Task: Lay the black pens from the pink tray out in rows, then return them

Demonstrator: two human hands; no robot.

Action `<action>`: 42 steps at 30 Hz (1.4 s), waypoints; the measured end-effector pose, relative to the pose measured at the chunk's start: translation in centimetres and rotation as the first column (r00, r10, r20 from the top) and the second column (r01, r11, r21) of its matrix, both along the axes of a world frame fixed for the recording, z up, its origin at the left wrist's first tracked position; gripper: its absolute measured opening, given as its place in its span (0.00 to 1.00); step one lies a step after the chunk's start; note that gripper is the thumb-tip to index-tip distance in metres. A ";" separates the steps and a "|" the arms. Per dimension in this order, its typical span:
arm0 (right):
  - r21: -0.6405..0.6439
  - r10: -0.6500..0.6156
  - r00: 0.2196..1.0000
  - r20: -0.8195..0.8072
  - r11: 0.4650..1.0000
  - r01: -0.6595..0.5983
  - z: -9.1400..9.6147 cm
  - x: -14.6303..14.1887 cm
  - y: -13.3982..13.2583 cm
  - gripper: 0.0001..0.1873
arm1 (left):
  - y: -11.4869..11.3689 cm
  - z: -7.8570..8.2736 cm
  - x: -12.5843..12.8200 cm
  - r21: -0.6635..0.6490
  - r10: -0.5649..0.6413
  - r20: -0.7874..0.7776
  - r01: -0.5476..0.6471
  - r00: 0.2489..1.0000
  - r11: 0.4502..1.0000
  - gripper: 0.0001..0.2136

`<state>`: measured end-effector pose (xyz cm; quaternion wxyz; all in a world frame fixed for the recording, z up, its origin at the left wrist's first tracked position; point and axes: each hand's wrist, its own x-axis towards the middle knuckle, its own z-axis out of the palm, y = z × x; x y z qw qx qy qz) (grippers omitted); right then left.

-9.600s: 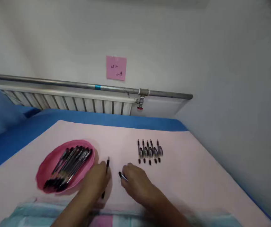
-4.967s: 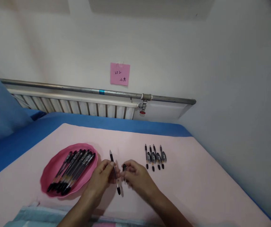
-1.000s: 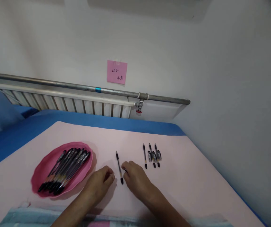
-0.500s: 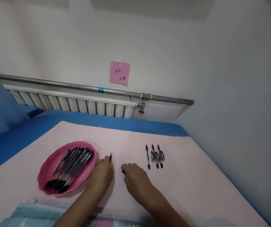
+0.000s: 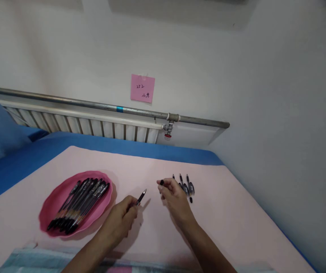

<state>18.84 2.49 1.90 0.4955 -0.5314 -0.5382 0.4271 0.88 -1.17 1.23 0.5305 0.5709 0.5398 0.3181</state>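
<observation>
My left hand (image 5: 123,217) is closed around an uncapped pen (image 5: 141,196), whose bare tip points up and to the right. Between thumb and fingers, my right hand (image 5: 175,197) pinches a black pen cap (image 5: 161,182), partly covered by the fingers. Just beyond that hand lie several uncapped pens (image 5: 187,178) in a row, with loose caps (image 5: 191,188) beside them; the hand hides part of the row. To the left of my left hand sits a pink bowl (image 5: 44,206) with many capped pens (image 5: 79,206) in it.
A pink sheet (image 5: 222,227) covers the blue surface (image 5: 140,151). At the back are a white radiator (image 5: 94,127), a metal pipe (image 5: 202,121) and a red-handled valve (image 5: 167,135). A pink note (image 5: 142,88) is on the wall. Light blue cloth (image 5: 35,259) lies along the near edge.
Both hands have lifted from the sheet. The right hand has moved up and right with the cap, toward the pen row. The left hand has tilted its pen toward the right.
</observation>
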 end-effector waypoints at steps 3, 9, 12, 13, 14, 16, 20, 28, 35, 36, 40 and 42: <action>-0.144 -0.045 0.954 -0.296 0.990 0.003 -0.3 -0.1 0.2 0.12 | -0.3 0.5 0.3 0.019 -0.034 -0.054 0.035 0.998 0.999 0.07; -0.251 -0.104 0.780 -0.617 0.965 -0.070 0.1 -1.2 -0.2 0.16 | -0.5 0.7 0.5 0.029 -0.046 -0.121 0.050 0.992 0.998 0.08; -0.248 -0.121 0.763 -0.635 0.967 -0.053 0.1 -1.4 -0.3 0.15 | -0.5 0.8 0.5 0.031 -0.050 -0.129 0.055 0.990 0.998 0.08; -0.243 -0.131 0.755 -0.642 0.969 -0.038 0.0 -1.4 -0.3 0.15 | -0.5 0.9 0.5 0.033 -0.053 -0.129 0.058 0.990 0.998 0.08; -0.240 -0.140 0.747 -0.650 0.970 -0.027 0.0 -1.4 -0.3 0.15 | -0.5 0.9 0.5 0.037 -0.056 -0.129 0.061 0.990 0.997 0.08; -0.248 -0.141 0.737 -0.661 0.968 -0.037 -0.1 -1.4 -0.3 0.15 | -0.6 1.1 0.6 0.043 -0.060 -0.132 0.066 0.989 0.997 0.08; -0.278 -0.100 0.743 -0.662 0.953 -0.120 -0.1 -1.8 -0.7 0.16 | -0.7 1.0 0.6 0.083 -0.063 -0.140 0.075 0.988 0.994 0.08; -0.296 0.039 0.813 -0.582 0.920 -0.256 -0.6 -2.5 -1.6 0.13 | -0.3 0.7 0.5 0.070 -0.032 -0.076 0.037 0.997 0.997 0.12; -0.286 0.069 0.841 -0.537 0.923 -0.259 -0.5 -2.4 -1.6 0.14 | -0.2 0.4 0.6 0.042 0.017 0.013 -0.018 1.000 0.999 0.11; -0.283 0.070 0.841 -0.536 0.924 -0.257 -0.5 -2.4 -1.6 0.14 | -0.2 0.3 0.6 0.040 0.024 0.025 -0.025 0.999 0.999 0.10; -0.281 0.098 0.849 -0.519 0.919 -0.278 -0.3 -2.4 -1.7 0.13 | -0.2 0.5 0.7 0.002 0.035 0.052 -0.035 0.998 0.999 0.10; -0.281 0.109 0.848 -0.518 0.915 -0.289 -0.3 -2.5 -1.8 0.13 | -0.2 0.7 0.7 -0.012 0.040 0.028 -0.039 0.999 0.999 0.10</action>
